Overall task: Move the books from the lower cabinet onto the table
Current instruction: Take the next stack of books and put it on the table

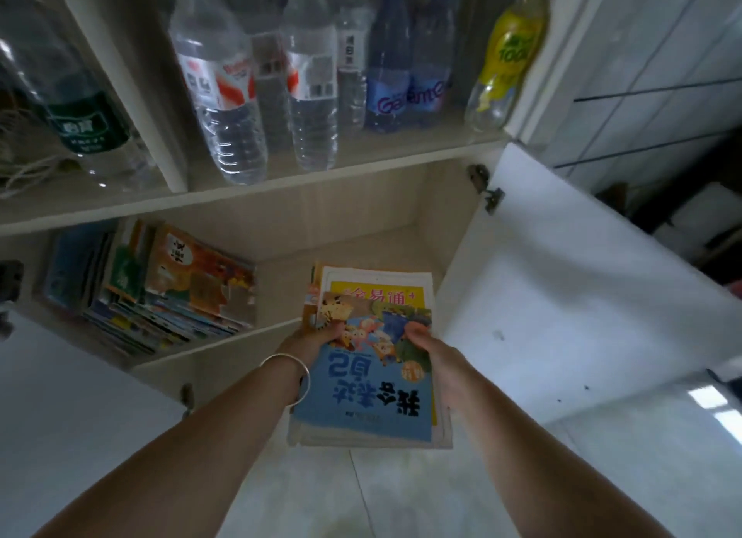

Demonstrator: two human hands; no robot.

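Gripping from both sides, the left hand and right hand are clamped on a small stack of thin paperback children's books, the blue-covered one on top with a yellow-and-white cover showing under it at the far end. The thumbs lie on the top cover and the other fingers are hidden under the stack. A silver bangle sits on the left wrist.

The stack hangs partly over the front lip of the pale wooden lower cabinet, its near end out over the light tiled floor and its far end above the cabinet's right compartment. I cannot tell whether that far end rests on the cabinet floor or is already lifted clear.

By my reading, the step in hand is drawing this batch out of the cabinet. The next move calls for keeping both hands squeezed so the loose covers do not slide apart, clearing the open white cabinet door standing just to the right, then turning toward the bench, which is out of sight.

More work remains: a leaning row of colourful picture books is in the left compartment, well apart from the hands. Above, clear plastic water bottles crowd the upper shelf.
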